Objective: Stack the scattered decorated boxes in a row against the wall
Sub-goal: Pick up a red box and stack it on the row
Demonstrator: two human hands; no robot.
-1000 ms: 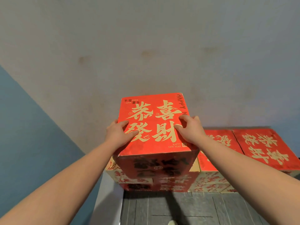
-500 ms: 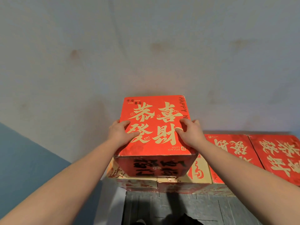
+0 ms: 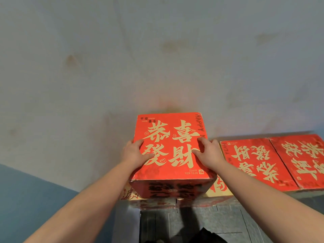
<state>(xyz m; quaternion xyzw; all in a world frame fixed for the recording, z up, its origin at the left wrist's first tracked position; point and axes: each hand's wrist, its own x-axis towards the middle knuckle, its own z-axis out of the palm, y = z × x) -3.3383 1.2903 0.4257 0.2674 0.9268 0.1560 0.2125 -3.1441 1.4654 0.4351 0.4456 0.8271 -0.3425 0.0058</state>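
A red box with gold characters (image 3: pixel 170 130) sits on top of a lower cream and red box (image 3: pixel 219 189), its far edge against the pale wall (image 3: pixel 157 58). My left hand (image 3: pixel 134 152) holds the top box at its left edge, thumb lying on the lid. My right hand (image 3: pixel 208 152) grips its right edge, thumb on the lid too. To the right, two more red boxes, a near one (image 3: pixel 254 160) and a far-right one (image 3: pixel 303 155), stand side by side along the wall at a lower level.
A blue wall (image 3: pixel 26 199) closes in on the left, with a pale strip (image 3: pixel 125 223) at its foot. Grey plank floor (image 3: pixel 219 223) lies in front of the boxes. A dark shape (image 3: pixel 201 236) shows at the bottom edge.
The top box has shifted slightly toward the wall on the lower box while both hands stay on it. My view has swung left and up, showing more wall.
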